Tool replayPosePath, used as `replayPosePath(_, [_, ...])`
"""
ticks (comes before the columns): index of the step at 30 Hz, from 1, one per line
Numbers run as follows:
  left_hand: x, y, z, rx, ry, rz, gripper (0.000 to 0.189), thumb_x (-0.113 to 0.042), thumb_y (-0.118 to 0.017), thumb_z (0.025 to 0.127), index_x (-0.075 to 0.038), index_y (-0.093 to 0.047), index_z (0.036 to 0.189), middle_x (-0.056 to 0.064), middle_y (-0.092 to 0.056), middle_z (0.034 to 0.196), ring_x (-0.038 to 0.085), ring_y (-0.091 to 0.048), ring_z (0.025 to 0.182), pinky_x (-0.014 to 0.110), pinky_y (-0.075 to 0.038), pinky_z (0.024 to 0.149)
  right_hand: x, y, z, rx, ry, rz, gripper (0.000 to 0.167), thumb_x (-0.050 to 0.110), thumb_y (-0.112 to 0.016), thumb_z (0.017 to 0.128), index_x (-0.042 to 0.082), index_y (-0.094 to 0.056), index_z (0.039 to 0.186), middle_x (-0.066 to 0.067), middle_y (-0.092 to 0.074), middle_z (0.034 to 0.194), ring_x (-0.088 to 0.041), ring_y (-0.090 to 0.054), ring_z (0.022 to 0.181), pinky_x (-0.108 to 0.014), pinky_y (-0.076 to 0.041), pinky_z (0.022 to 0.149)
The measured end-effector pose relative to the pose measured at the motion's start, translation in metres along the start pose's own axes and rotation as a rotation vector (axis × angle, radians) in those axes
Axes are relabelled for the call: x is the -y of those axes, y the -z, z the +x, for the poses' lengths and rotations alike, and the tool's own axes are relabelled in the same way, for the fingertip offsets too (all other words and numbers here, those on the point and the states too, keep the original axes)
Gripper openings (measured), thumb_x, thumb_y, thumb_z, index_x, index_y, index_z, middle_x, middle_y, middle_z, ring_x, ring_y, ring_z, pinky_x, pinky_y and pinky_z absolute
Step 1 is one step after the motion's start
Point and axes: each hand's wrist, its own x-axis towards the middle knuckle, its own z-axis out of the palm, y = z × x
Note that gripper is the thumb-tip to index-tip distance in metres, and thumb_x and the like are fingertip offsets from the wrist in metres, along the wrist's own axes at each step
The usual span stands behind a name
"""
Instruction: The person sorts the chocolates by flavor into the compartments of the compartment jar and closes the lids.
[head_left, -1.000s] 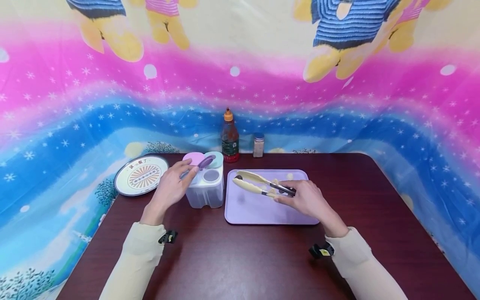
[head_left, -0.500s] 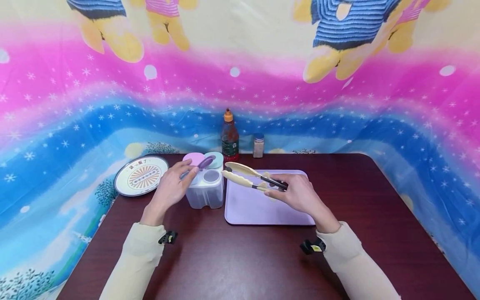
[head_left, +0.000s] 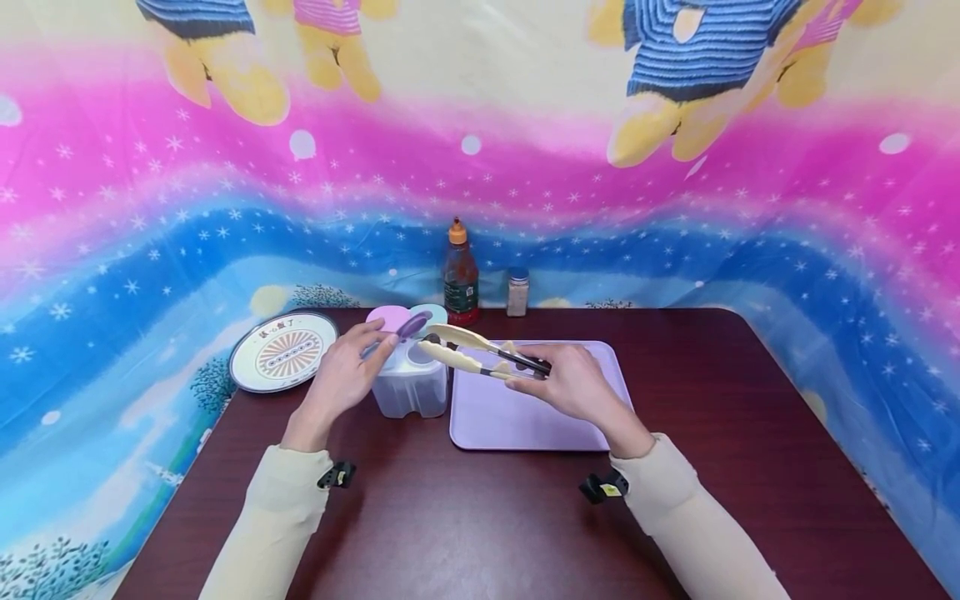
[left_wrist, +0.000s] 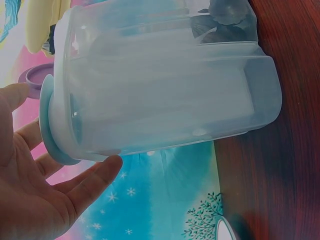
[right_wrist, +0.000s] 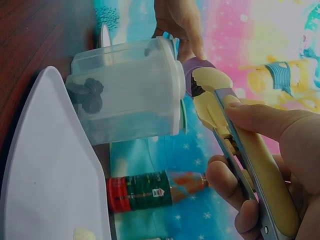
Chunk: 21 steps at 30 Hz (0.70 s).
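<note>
A see-through container with coloured flip lids stands left of the lilac tray. Its purple lid is raised, baring a round opening. My left hand reaches over the container top, thumb touching the raised lid, other fingers spread near the pale blue lid and container side. My right hand grips the cream tongs. A small dark piece sits between the tongs' tips, over the opening. Dark pieces lie in one compartment of the container.
A plate lies at the left table edge. Behind the tray stand a sauce bottle and a small shaker jar. A pale piece lies on the tray in the right wrist view. Patterned cloth surrounds the table.
My right hand has moved left with the tongs and the dark piece, from above the tray to the container's opening. My left hand and the purple lid have stayed put.
</note>
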Motion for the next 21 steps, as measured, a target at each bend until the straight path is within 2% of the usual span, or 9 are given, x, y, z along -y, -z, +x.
replayPosePath(10, [-0.0010, 0.0005, -0.0002, 0.012, 0.005, -0.002, 0.055, -0.050, -0.042, 0.104, -0.005, -0.068, 0.126, 0.012, -0.049, 0.152, 0.040, -0.044, 0.140, 0.058, -0.033, 0.115, 0.0049, -0.0086, 0.0055, 0.007, -0.001, -0.020, 0.054, 0.047, -0.081, 0.079, 0.025, -0.071, 0.127, 0.000, -0.076, 0.098, -0.015, -0.055, 0.074, -0.030, -0.037, 0.062])
replayPosePath(18, [-0.0004, 0.0004, 0.0001, 0.013, 0.005, 0.001, 0.056, -0.050, -0.042, 0.104, -0.005, -0.068, 0.126, 0.012, -0.049, 0.152, 0.040, -0.044, 0.141, 0.058, -0.033, 0.116, 0.0057, -0.0090, 0.0068, 0.019, -0.001, -0.026, 0.054, 0.047, -0.081, 0.079, 0.024, -0.070, 0.127, 0.002, -0.073, 0.086, -0.015, -0.052, 0.070, -0.030, -0.036, 0.061])
replayPosePath(21, [-0.0002, 0.0002, 0.0001, 0.014, 0.005, 0.000, 0.056, -0.050, -0.041, 0.104, -0.005, -0.068, 0.126, 0.012, -0.049, 0.152, 0.040, -0.044, 0.141, 0.058, -0.033, 0.116, 0.0054, -0.0091, 0.0065, 0.019, -0.002, -0.021, 0.054, 0.047, -0.081, 0.079, 0.025, -0.070, 0.127, 0.005, -0.067, 0.076, -0.015, -0.050, 0.067, -0.030, -0.035, 0.059])
